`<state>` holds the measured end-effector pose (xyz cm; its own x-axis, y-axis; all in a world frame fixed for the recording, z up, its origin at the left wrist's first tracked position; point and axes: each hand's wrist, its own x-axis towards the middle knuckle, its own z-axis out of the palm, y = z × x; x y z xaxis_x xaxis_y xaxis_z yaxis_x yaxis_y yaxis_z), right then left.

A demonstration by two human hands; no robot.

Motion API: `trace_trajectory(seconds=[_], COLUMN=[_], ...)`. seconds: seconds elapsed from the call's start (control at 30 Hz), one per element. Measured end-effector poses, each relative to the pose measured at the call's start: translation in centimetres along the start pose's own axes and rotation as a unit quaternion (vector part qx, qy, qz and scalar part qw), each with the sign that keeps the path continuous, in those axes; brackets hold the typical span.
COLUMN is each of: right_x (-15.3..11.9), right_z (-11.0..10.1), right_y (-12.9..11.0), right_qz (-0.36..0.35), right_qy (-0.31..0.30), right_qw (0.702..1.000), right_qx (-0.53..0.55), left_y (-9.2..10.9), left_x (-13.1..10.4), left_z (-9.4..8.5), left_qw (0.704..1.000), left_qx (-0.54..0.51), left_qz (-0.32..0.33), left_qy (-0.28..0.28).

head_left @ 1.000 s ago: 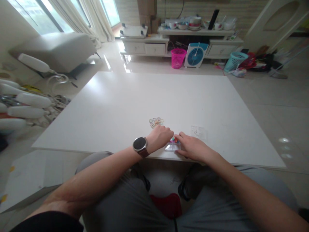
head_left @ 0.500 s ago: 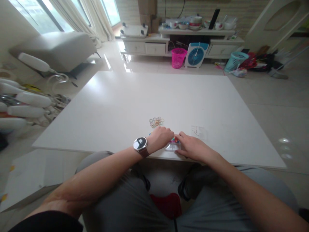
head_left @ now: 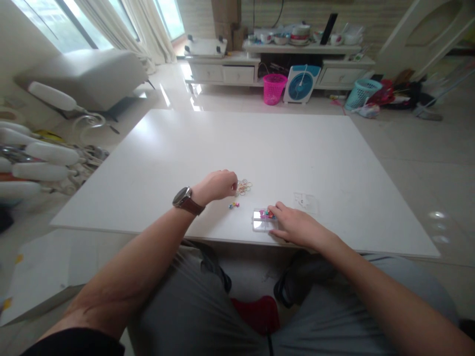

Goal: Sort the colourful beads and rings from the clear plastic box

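Observation:
My left hand (head_left: 219, 184), with a watch (head_left: 182, 197) on its wrist, is at the left edge of a pile of thin coloured rings (head_left: 245, 187). Its fingers are curled together, and whatever they hold is hidden. Just below it on the table lie several tiny colourful pieces (head_left: 234, 205). A clear plastic compartment box (head_left: 260, 225) stands near the table's front edge, with pink and multicoloured bits in its back compartments. My right hand (head_left: 297, 225) grips the box's right side, thumb at the front and fingers at the back corner.
A flat clear plastic piece (head_left: 305, 201), perhaps a lid, lies behind my right hand. The white table (head_left: 185, 153) reaches far ahead and to both sides. Beyond it are a pink basket (head_left: 274, 90), a blue fan (head_left: 301, 85) and a low cabinet (head_left: 237, 74).
My left hand has moved from over the box up and left to the rings, uncovering the box and the tiny colourful pieces. My right hand has stayed on the box.

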<state>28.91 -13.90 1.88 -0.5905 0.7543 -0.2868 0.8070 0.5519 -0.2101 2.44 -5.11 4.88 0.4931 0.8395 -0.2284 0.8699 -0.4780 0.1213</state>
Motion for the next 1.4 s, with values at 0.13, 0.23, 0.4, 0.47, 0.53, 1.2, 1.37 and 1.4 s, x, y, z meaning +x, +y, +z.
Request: trace_trajectory(seconds=[0.13, 0.23, 0.4, 0.47, 0.53, 1.2, 1.37, 1.4], right_x=[0.1, 0.1, 0.1, 0.1, 0.1, 0.1, 0.1, 0.1], right_z=[0.2, 0.3, 0.3, 0.2, 0.2, 0.3, 0.4, 0.4], right_y=[0.3, 0.3, 0.3, 0.2, 0.2, 0.3, 0.4, 0.3], right_qz=[-0.011, -0.019, -0.021, -0.017, -0.017, -0.016, -0.017, -0.017], right_qy=[0.002, 0.009, 0.010, 0.009, 0.009, 0.009, 0.009, 0.009], right_qw=[1.000, 1.000, 1.000, 1.000, 1.000, 1.000, 1.000, 1.000], right_qx=[-0.004, -0.006, -0.007, -0.006, -0.006, -0.006, -0.009, -0.009], left_y=[-1.4, -0.8, -0.1, -0.2, -0.3, -0.5, -0.7, -0.7], left_x=[0.7, 1.1, 1.2, 1.2, 1.1, 1.3, 1.2, 1.3], left_z=[1.2, 1.7, 1.7, 1.6, 1.5, 1.9, 1.7, 1.8], left_qw=[0.998, 0.995, 0.993, 0.992, 0.993, 0.980, 0.979, 0.979], left_qx=[0.014, 0.020, 0.010, 0.005, 0.000, -0.058, -0.074, -0.078], left_qz=[-0.022, -0.028, -0.042, -0.046, -0.039, -0.042, -0.042, -0.039], left_qy=[-0.057, -0.092, -0.109, -0.113, -0.110, -0.187, -0.186, -0.186])
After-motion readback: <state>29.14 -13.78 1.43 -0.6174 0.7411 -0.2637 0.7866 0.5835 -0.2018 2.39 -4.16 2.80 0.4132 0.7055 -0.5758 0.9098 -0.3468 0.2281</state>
